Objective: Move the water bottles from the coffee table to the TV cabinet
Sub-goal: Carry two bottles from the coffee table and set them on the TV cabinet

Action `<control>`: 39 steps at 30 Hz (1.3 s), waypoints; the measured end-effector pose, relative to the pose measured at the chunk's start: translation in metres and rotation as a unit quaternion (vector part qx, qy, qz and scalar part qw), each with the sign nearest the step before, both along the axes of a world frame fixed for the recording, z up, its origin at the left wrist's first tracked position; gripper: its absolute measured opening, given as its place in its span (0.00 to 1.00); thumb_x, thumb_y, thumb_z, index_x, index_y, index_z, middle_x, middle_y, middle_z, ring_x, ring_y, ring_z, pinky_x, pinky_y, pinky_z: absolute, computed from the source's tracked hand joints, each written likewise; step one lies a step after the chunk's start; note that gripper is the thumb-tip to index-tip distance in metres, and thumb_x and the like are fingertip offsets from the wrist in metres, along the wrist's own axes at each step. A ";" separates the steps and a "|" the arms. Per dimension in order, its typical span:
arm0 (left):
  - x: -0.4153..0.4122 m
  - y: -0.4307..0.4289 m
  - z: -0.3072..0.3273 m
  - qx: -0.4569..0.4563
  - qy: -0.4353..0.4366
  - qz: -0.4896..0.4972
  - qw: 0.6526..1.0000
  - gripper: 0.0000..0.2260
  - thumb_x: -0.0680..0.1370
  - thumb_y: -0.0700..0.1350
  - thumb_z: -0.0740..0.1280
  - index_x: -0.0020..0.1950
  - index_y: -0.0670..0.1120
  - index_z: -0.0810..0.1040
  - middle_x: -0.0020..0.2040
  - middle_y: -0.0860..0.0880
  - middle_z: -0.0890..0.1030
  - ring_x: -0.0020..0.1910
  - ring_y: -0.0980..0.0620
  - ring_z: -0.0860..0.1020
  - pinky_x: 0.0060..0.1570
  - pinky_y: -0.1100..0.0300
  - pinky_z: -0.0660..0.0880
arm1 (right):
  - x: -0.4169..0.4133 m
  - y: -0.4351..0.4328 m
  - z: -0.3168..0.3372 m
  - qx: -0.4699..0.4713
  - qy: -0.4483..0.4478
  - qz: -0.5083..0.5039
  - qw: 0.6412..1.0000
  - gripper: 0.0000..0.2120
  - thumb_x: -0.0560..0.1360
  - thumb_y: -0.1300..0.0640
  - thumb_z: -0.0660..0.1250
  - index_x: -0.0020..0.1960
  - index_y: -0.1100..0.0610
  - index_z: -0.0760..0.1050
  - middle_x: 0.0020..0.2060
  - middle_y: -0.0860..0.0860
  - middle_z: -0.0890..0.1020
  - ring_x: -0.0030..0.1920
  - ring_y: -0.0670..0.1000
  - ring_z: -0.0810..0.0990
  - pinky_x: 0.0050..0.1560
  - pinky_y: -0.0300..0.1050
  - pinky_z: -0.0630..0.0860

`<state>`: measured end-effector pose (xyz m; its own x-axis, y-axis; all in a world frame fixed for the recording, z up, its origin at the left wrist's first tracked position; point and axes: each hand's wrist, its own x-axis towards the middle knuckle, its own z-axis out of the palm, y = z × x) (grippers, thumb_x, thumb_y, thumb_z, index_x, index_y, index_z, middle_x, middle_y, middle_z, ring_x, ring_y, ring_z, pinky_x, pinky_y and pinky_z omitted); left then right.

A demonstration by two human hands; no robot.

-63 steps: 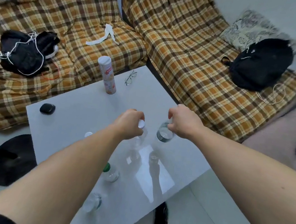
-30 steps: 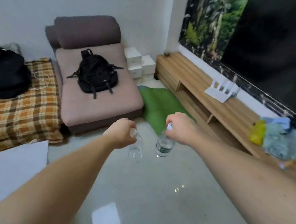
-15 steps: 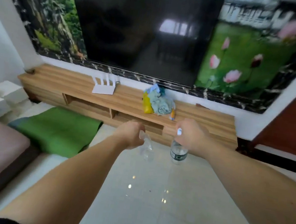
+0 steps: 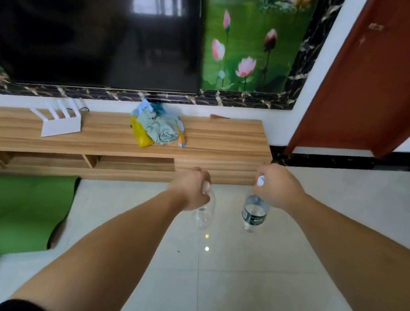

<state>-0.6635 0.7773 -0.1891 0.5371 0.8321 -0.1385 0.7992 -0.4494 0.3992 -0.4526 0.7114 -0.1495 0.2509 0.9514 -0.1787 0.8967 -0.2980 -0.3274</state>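
The TV cabinet [image 4: 213,141] stands against the far wall, below the television [image 4: 91,20]. On its top, a router [image 4: 58,120] sits toward the left; a pile of cloths and bags [image 4: 156,129] lies near the middle. The right portion of the top is bare. A door [image 4: 381,74] stands right of the cabinet. A mat [image 4: 9,208] lies on the floor [image 4: 235,276] before the cabinet's left part. Both hands are over the floor, in front of the cabinet's right part. The left hand [image 4: 193,189] holds a bottle [image 4: 204,214]; to its right, the right hand [image 4: 277,185] holds a second bottle [image 4: 253,214]. The two bottles hang side by side, apart.
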 end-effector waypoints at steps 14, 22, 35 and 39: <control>0.124 0.040 0.006 -0.019 0.036 -0.013 0.999 0.15 0.69 0.48 0.68 0.55 0.50 0.77 0.54 0.48 0.75 0.52 0.45 0.76 0.44 0.58 0.70 | 0.124 0.040 -0.005 -0.017 0.002 -0.025 1.000 0.08 0.68 0.55 0.71 0.46 0.56 0.79 0.47 0.54 0.81 0.47 0.56 0.80 0.45 0.49 0.79; 0.169 0.084 0.015 -0.017 0.044 -0.013 0.999 0.16 0.68 0.43 0.70 0.55 0.49 0.77 0.55 0.47 0.74 0.51 0.44 0.77 0.43 0.58 0.71 | 0.171 0.088 -0.005 -0.035 -0.004 0.000 0.999 0.08 0.68 0.60 0.68 0.47 0.54 0.75 0.49 0.50 0.70 0.47 0.56 0.76 0.42 0.46 0.74; 0.234 0.256 -0.023 -0.077 0.044 -0.011 0.996 0.16 0.68 0.40 0.69 0.55 0.49 0.77 0.55 0.48 0.75 0.52 0.46 0.76 0.45 0.59 0.73 | 0.247 0.257 -0.008 -0.092 -0.030 0.047 0.994 0.07 0.71 0.58 0.69 0.41 0.50 0.71 0.46 0.52 0.77 0.47 0.54 0.77 0.40 0.44 0.74; 0.258 0.309 -0.028 -0.074 0.036 -0.020 0.996 0.17 0.68 0.42 0.69 0.57 0.50 0.77 0.56 0.48 0.74 0.50 0.46 0.76 0.43 0.58 0.71 | 0.265 0.310 -0.008 -0.088 -0.026 0.045 0.995 0.09 0.68 0.61 0.68 0.42 0.50 0.70 0.46 0.52 0.75 0.47 0.54 0.76 0.41 0.44 0.72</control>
